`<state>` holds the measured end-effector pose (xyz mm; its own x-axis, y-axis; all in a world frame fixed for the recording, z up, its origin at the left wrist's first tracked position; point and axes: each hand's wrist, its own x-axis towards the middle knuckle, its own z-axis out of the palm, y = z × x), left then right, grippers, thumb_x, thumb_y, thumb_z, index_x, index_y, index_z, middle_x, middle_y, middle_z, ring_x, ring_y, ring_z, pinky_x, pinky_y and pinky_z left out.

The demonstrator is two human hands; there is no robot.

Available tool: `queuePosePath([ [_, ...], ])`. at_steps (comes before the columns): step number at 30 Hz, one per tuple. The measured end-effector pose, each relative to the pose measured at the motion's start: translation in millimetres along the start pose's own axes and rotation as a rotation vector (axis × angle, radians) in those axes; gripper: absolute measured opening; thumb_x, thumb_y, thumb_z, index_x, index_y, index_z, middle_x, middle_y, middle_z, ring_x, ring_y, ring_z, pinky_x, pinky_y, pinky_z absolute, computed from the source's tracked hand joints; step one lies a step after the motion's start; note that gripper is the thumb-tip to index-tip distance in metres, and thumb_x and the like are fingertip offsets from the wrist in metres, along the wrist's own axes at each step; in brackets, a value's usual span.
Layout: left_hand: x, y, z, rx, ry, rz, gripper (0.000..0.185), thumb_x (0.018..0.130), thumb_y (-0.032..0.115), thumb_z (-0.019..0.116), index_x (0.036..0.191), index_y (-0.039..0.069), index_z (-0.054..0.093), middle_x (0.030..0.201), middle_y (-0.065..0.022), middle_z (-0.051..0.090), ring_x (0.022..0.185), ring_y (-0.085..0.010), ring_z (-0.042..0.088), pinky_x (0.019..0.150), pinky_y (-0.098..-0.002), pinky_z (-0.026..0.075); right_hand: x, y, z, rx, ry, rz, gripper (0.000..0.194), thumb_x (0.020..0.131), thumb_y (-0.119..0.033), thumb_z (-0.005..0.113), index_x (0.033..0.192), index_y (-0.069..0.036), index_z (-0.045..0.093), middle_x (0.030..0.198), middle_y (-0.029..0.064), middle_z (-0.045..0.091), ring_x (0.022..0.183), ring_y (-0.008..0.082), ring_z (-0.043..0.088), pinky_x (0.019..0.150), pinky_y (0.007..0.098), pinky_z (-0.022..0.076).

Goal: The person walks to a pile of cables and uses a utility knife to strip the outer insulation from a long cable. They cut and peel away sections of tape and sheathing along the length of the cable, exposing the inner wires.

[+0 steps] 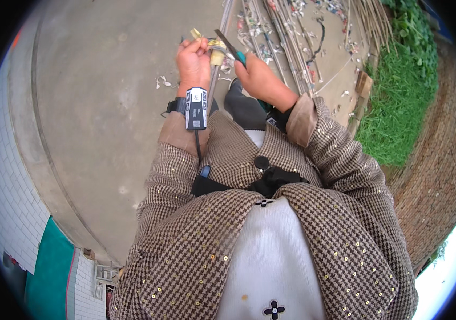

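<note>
My left hand (pixel 194 60) pinches a strip of yellow material (pixel 195 33) between thumb and fingers. Just right of it, a yellow wrapping (pixel 217 57) goes around a long thin pole (pixel 227 16), with greyish strips beside it. The pole runs from between my legs away to the top of the view. In my right hand (pixel 266 80) is a bladed tool with a green handle (pixel 241 59); whether it is a knife or a small saw I cannot tell. Its dark blade (pixel 225 41) points up and left, close to the wrapping.
Several long poles (pixel 288 40) lie on the concrete floor (pixel 104 104) at the right, among scattered cloth scraps (pixel 254 26). More thin poles (pixel 371 20) lie farther right. A wood block (pixel 363 84) sits by the grass (pixel 395 100), with a brick wall (pixel 431 160) beyond.
</note>
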<state>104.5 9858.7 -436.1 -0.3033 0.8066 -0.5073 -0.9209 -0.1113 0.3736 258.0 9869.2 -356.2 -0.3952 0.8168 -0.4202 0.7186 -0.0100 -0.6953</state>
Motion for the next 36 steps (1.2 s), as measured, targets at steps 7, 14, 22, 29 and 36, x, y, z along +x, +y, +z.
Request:
queuePosePath([
  [7, -1.3, -1.4, 3.8, 0.024, 0.037, 0.015, 0.024, 0.077, -0.011, 0.05, 0.075, 0.008, 0.035, 0.068, -0.0101, 0.047, 0.063, -0.017, 0.045, 0.066, -0.0303, 0.039, -11.7, -9.9, -1.9, 0.018, -0.092, 0.086, 0.036, 0.089, -0.023, 0.049, 0.085, 0.012, 0.054, 0.075, 0.0304, 0.059, 0.074, 0.0437, 0.06, 0.066, 0.0472, 0.0473],
  [14, -7.5, -4.7, 5.5, -0.015, 0.093, 0.045, 0.023, 0.076, -0.011, 0.05, 0.078, 0.008, 0.037, 0.065, -0.0063, 0.045, 0.058, -0.0139, 0.041, 0.062, -0.0285, 0.037, 2.8, -26.8, 1.8, 0.097, -0.187, 0.193, 0.033, 0.087, -0.021, 0.048, 0.083, 0.011, 0.056, 0.077, 0.032, 0.059, 0.076, 0.0451, 0.06, 0.068, 0.0478, 0.0482],
  [22, -5.5, -3.3, -11.0, -0.128, 0.091, -0.088, 0.011, 0.081, -0.002, 0.049, 0.071, 0.001, 0.046, 0.061, -0.0038, 0.037, 0.061, -0.0158, 0.038, 0.072, -0.0315, 0.038, 17.2, 8.0, -2.0, 0.165, 0.091, 0.145, 0.036, 0.09, -0.028, 0.052, 0.086, 0.008, 0.053, 0.073, 0.0296, 0.059, 0.065, 0.0433, 0.06, 0.058, 0.0446, 0.0488],
  [29, -3.6, -2.6, -15.5, -0.262, 0.134, -0.263, 0.01, 0.084, -0.003, 0.048, 0.075, -0.002, 0.047, 0.065, -0.0041, 0.04, 0.06, -0.0136, 0.037, 0.067, -0.0271, 0.039, 89.1, 40.4, -20.8, 0.937, -0.113, 0.119, 0.046, 0.09, -0.039, 0.058, 0.111, 0.001, 0.055, 0.102, 0.0069, 0.062, 0.085, 0.0125, 0.058, 0.049, 0.0232, 0.0408],
  [36, -9.5, 51.0, 0.6, 0.826, 0.079, -0.44, 0.035, 0.097, 0.028, 0.044, 0.123, 0.005, 0.047, 0.115, -0.0118, 0.055, 0.095, -0.0225, 0.058, 0.072, -0.0323, 0.049, 116.2, 23.1, -8.3, 1.17, -0.202, 0.211, 0.029, 0.084, -0.014, 0.065, 0.107, -0.001, 0.055, 0.1, 0.0075, 0.063, 0.076, 0.0095, 0.054, 0.045, 0.0184, 0.0375],
])
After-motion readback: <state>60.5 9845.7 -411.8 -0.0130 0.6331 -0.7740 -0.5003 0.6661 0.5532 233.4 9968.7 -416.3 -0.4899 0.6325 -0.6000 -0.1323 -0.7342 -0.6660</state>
